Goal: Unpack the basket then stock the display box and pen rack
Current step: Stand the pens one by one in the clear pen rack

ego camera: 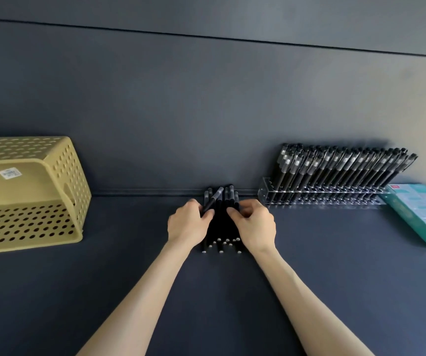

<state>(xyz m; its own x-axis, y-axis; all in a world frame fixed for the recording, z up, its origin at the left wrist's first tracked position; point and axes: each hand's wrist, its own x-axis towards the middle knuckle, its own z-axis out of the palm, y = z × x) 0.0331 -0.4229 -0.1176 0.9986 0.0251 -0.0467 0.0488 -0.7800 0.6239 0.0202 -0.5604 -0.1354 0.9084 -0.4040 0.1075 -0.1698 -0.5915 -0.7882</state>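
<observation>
Basket (30,194) sticker is too blurry to read. Both arms reach out to the counter's (129,278) back edge; left hand (187,223) pinches one pen (213,200), right hand (254,226) clutches the pens (226,227) lying there.

Both bare forearms reach forward from the near edge and come close together at the far middle. The left hand (187,223) lies palm down, its wrist straight, and its fingers (208,214) are curled inward to the right and closed around something dark. The right hand (254,226) is just beside it, also palm down, with the fingers (233,211) bent to the left in a pinching pose. The two hands are near each other but do not touch.
</observation>
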